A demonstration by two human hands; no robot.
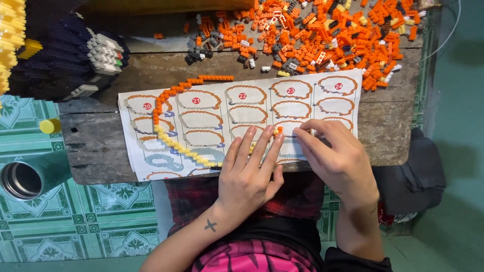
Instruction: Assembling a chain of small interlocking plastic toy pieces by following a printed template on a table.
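Observation:
My left hand (250, 171) lies flat on a white instruction sheet (242, 121), fingers spread, with a small orange brick (278, 131) at its fingertips. Just to the right, my right hand (337, 156) rests on the sheet, its fingers curled and pinched toward the same brick. I cannot tell which hand grips it. A curved strip of orange and yellow bricks (169, 118) lies on the left half of the sheet.
A heap of loose orange, grey and white bricks (312, 35) covers the back of the wooden table (96, 146). A dark built model (70, 55) stands at the back left. A metal cup (22, 179) and a yellow cap (49, 126) sit on the tiled floor.

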